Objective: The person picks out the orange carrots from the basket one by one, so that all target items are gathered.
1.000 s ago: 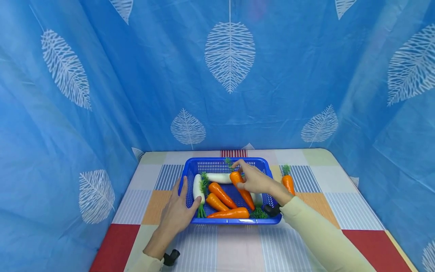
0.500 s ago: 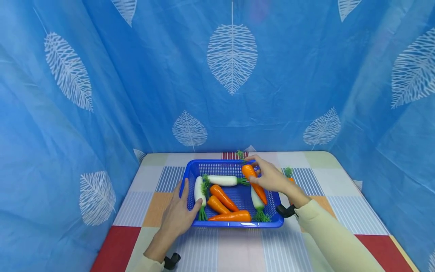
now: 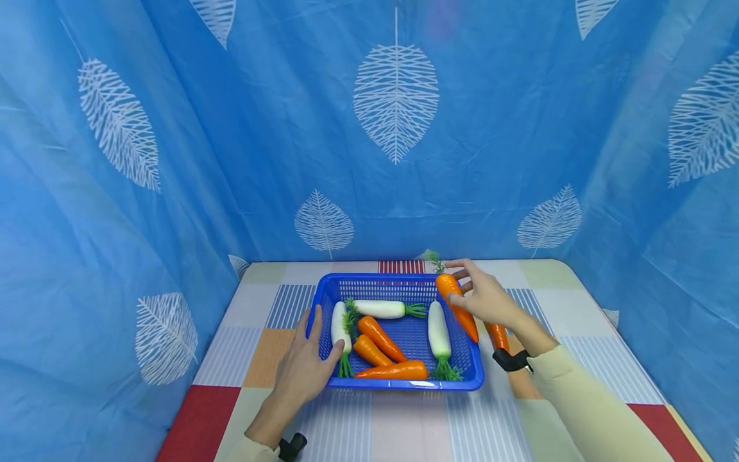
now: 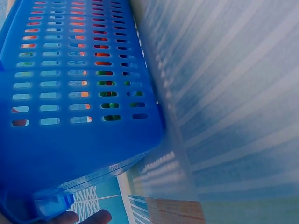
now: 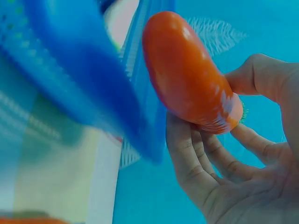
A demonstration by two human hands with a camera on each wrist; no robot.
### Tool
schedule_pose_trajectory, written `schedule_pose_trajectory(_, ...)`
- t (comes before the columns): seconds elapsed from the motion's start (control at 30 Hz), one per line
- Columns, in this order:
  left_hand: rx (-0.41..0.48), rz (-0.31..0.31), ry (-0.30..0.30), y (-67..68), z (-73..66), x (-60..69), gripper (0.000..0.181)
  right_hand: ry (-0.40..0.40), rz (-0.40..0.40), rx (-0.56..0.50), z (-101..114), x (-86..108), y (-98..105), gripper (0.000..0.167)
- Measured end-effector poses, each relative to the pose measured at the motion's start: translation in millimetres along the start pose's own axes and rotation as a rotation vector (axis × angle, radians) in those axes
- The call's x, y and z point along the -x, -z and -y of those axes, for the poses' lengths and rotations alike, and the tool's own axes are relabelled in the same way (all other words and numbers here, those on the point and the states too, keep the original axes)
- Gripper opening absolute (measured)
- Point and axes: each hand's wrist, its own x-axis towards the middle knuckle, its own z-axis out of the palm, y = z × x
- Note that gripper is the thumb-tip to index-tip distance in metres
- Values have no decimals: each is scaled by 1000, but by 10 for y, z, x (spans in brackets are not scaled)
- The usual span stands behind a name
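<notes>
My right hand [image 3: 487, 298] pinches an orange carrot [image 3: 448, 285] near its leafy end, thumb on one side and fingers on the other. The carrot slants over the right rim of a blue plastic basket [image 3: 398, 385]. Up close in the right wrist view, the carrot [image 5: 184, 70] is tilted beside the basket's edge. At the basket's left rim rests my left hand [image 3: 303, 366], its fingers fairly straight and its thumb reaching over the edge. The left wrist view shows the slotted basket wall [image 4: 70, 149] and two fingertips [image 4: 96, 217] beyond its corner.
Inside the basket lie white radishes along the left side [image 3: 339, 327], back [image 3: 378, 309] and right side [image 3: 439, 330]. Carrots [image 3: 381, 339] lie between and in front of them. Another carrot [image 3: 498, 335], partly hidden by the right wrist, is on the patchwork tablecloth [image 3: 407, 423].
My right hand has lifted the carrot and carried it rightward from the basket's middle to its right rim, uncovering the right-hand radish. My left hand has stayed at the left rim.
</notes>
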Motion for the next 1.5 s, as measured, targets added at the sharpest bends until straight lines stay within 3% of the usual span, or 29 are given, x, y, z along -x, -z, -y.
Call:
schedule_pose_trajectory(0.27,0,7,8,-4,0,9,95,-67,-46,53,-250,99,201,70)
schedule_pose_trajectory(0.6,-1,10,13,2,-2,0,95,-154,-68,40,-648,271,380,67)
schedule_pose_trajectory(1.0,1,2,11,-12,-6,10,95,-227,-123,77,-1109,522,389,63)
schedule_pose_trajectory(1.5,1,-13,5,-34,5,7,94,-310,-105,121,-1398,618,355,65)
